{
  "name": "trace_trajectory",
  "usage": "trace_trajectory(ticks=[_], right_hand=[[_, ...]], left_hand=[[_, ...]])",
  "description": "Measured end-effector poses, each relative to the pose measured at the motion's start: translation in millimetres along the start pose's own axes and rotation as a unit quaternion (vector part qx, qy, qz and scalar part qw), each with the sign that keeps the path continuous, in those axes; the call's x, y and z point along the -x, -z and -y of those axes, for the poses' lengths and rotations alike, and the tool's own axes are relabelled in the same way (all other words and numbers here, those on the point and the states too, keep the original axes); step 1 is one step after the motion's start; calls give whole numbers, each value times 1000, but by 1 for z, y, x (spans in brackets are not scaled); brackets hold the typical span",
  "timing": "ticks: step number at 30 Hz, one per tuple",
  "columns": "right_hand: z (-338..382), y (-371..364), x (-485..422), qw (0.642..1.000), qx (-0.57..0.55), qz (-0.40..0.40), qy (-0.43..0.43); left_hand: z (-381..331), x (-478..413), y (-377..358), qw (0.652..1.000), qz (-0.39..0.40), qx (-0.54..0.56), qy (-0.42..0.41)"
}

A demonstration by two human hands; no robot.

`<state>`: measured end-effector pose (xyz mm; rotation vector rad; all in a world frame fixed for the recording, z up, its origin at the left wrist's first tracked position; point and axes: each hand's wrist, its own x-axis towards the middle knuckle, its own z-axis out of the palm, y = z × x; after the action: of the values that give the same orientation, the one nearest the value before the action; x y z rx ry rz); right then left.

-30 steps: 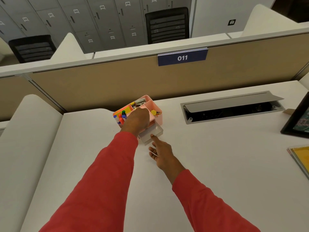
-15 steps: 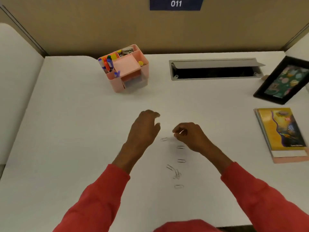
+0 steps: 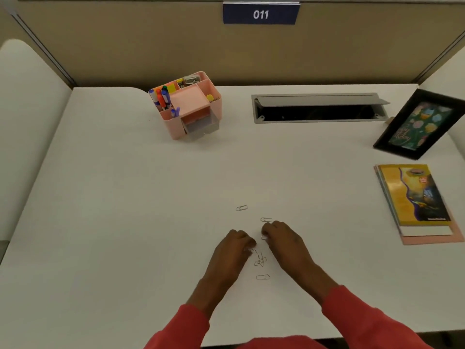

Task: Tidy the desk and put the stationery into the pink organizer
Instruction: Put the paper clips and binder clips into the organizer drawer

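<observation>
The fingers (image 3: 244, 243) of the left hand (image 3: 230, 253) are seen curled together, their tips lowered onto thin wire paper clips (image 3: 260, 261) heaped low in the middle of the frame; whether one is gripped cannot be told. The fingers (image 3: 268, 227) of the right hand (image 3: 284, 239) are curled too, and a single paper clip (image 3: 263, 238) is pinched under their tips. Both hands are held palm down and close together, the wrists angled inward from red fabric sleeves (image 3: 181, 331) at the bottom edge. Further loose clips are scattered on the smooth white desk (image 3: 125, 222), one below the heap and two above the hands. At the right edge a flat stack of glossy booklets (image 3: 412, 195) is laid, with a black rectangular picture frame (image 3: 420, 124) above it. Above centre, a grey metal cable hatch (image 3: 319, 108) is set into the desk with its flap raised. The pink organizer (image 3: 176, 127), a rounded plastic box, is placed left of the hatch, well apart from the hands; coloured markers (image 3: 162, 96) are stood in it, and its clear drawer (image 3: 201, 125) is pulled out. A beige partition (image 3: 125, 41) with a blue plate (image 3: 261, 13) marked 011 is seen along the top.
</observation>
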<state>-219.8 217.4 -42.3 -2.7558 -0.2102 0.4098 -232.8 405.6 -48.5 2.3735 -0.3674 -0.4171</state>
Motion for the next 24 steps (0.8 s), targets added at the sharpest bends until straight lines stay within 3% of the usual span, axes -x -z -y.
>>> trace_trajectory(ticks=[7,13,16,21,24], right_hand=[[4,9,-18,999,-37,29,-20],[69,79,-134,965,-218,-141,47],[108,113,-214,953,-220,-196,66],[148,121,-300,980,-124,-143,57],[156,110,-329,989,-134,-62,17]], left_hand=[[3,-5,3,999,8,-41,-1],[9,-8,-2,1000,-19,8,-7],[15,-10,-3,998,-14,57,8],[24,-17,1,990,-21,137,32],[27,-19,6,982,-32,181,49]])
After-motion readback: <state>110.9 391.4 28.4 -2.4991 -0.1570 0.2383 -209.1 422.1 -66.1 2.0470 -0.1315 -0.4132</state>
